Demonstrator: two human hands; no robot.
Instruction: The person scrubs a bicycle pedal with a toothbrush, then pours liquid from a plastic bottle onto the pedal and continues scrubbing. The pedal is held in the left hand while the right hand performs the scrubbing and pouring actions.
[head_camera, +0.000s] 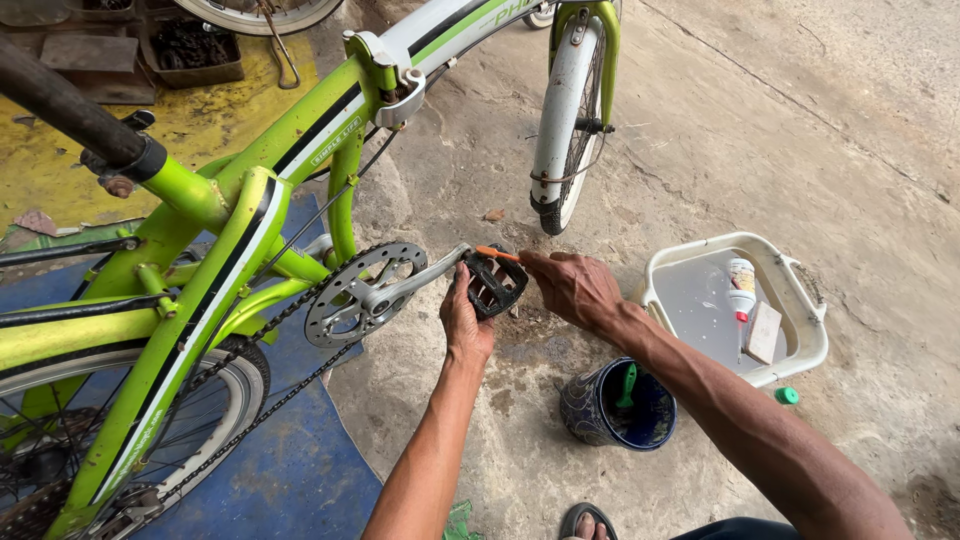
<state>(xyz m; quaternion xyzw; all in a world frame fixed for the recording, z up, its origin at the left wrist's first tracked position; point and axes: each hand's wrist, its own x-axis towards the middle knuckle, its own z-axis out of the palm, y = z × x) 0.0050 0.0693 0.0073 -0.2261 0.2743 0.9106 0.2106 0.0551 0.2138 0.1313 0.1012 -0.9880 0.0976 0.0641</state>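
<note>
Keep your left hand clamped around the pedal at the crank end, beside the chainring, while your right hand, fingers pinched on the orange-handled tool, works squarely against the pedal's top edge.

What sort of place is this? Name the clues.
Probably an informal bicycle repair spot: a green folding bicycle on bare concrete floor, a wash tub, and a box of greasy parts.

White bottle — red-labelled — in the white basin; box beside.
</note>
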